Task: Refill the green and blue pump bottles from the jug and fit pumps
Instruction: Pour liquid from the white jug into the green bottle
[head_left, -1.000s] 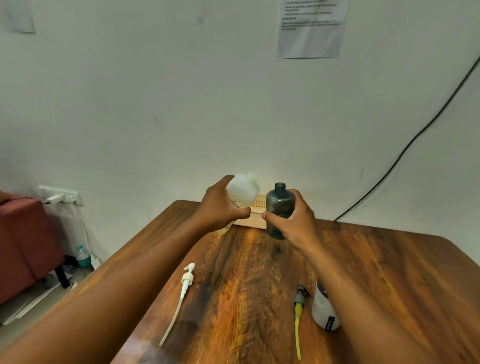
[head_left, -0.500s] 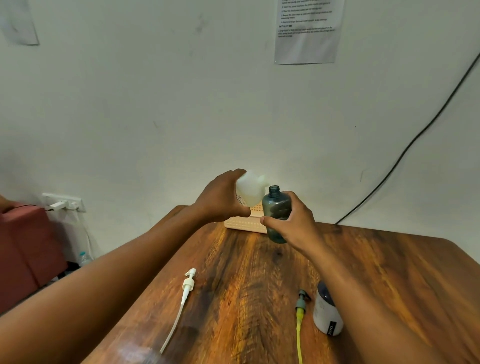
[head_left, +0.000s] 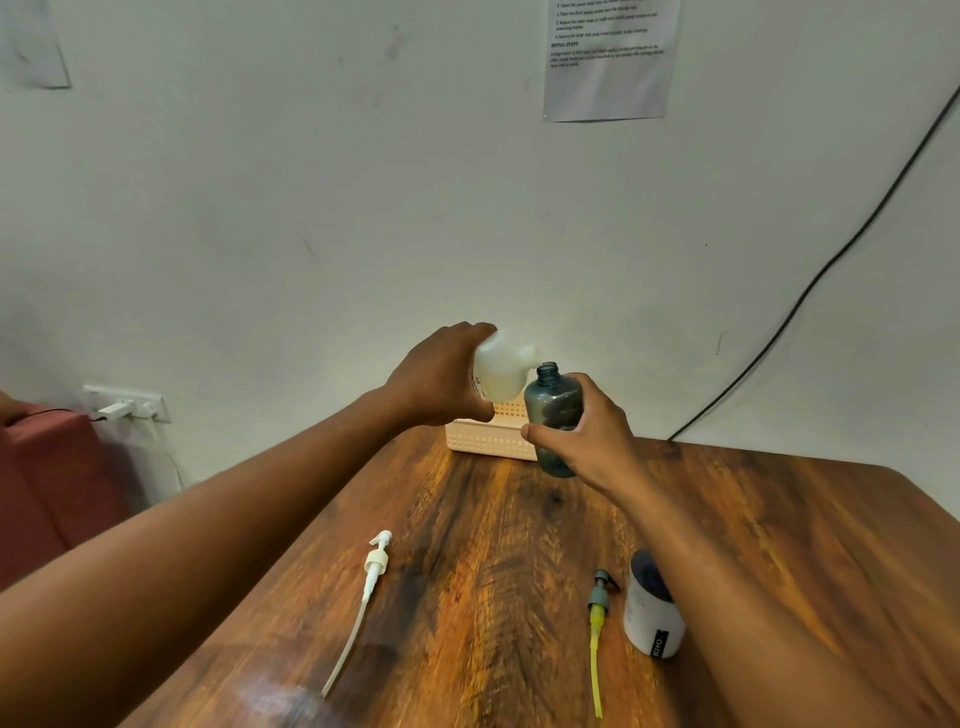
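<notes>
My left hand (head_left: 441, 379) grips a white jug (head_left: 501, 371), tilted so its spout sits at the open neck of a blue-green bottle (head_left: 551, 410). My right hand (head_left: 592, 444) holds that bottle upright above the wooden table (head_left: 779, 519). A white pump with a long tube (head_left: 371, 577) lies on the table near my left forearm. A grey pump with a yellow tube (head_left: 598, 610) lies beside a white bottle with a dark open top (head_left: 649, 618), partly hidden by my right forearm.
A cream perforated basket (head_left: 488, 439) stands at the table's far edge against the wall, behind the jug. A black cable (head_left: 810, 291) runs down the wall to the right. A red seat (head_left: 47, 483) and a wall socket (head_left: 127, 405) are on the left.
The jug has risen and tipped further, its spout moving right to the bottle's neck. The bottle and my right hand stayed almost in place.
</notes>
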